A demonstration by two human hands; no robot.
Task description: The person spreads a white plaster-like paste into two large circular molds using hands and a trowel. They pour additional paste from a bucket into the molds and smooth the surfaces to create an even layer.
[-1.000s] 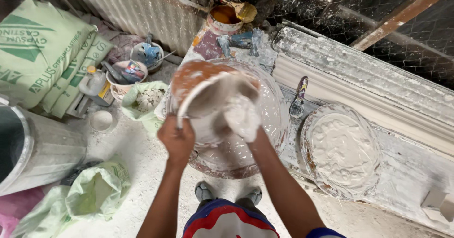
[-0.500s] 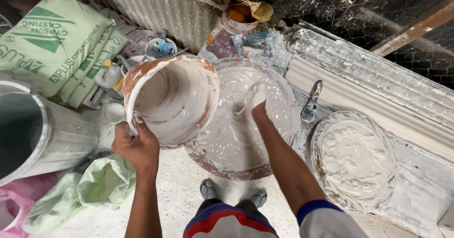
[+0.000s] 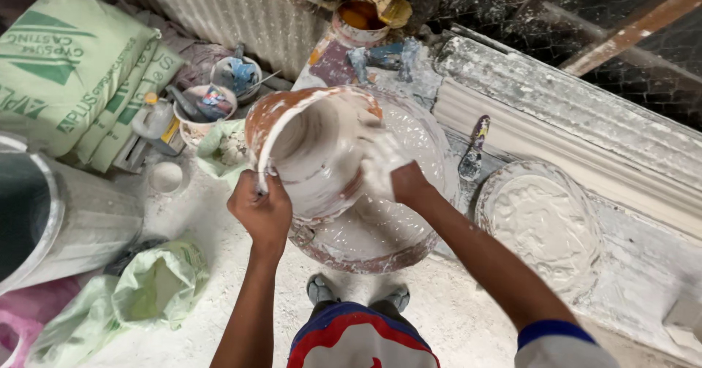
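Head view: your left hand is clenched on the rim of the tilted orange bucket, held over the large basin. Your plaster-coated right hand lies flat against the bucket's side, fingers spread. Green sacks lie left, a plaster-filled bowl right, a trowel between.
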